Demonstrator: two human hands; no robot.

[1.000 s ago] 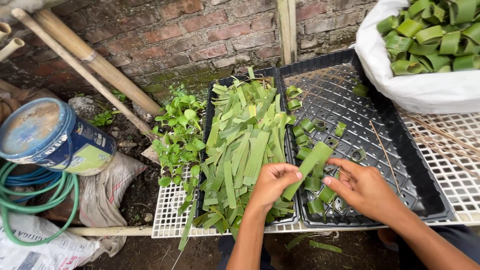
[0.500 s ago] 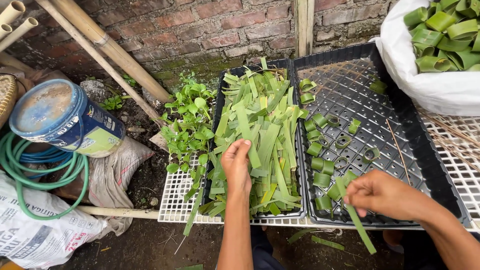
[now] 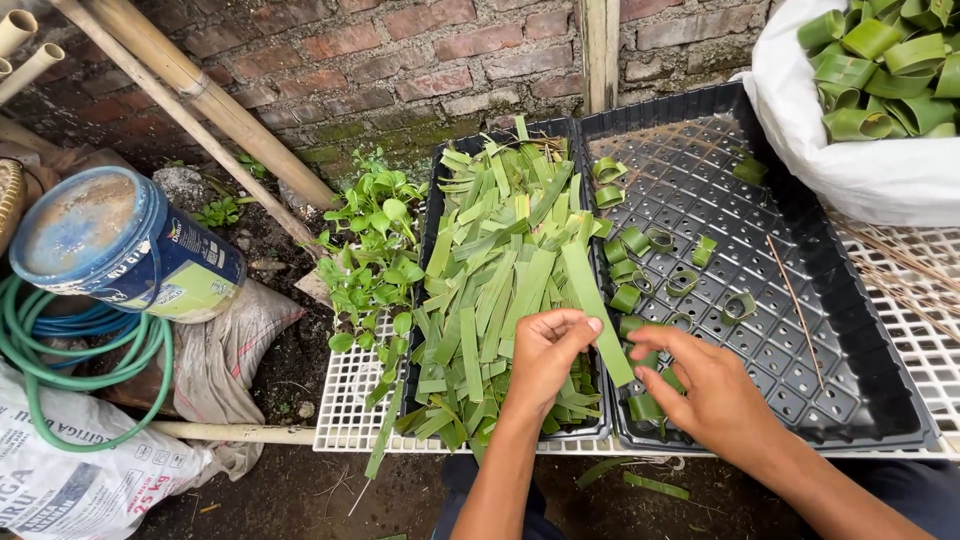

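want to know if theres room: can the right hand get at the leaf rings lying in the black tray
Probably yes. The right hand already hovers over the near end of the black tray, and the leaf rings lie uncovered just beyond it; only the leaf strip it shares with the left hand occupies it.

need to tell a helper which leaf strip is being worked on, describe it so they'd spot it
Find the two black trays below the brick wall. The leaf strip slants over their shared edge, pinched between both hands, left and right. Unlike the heaped strips, it's lifted clear.
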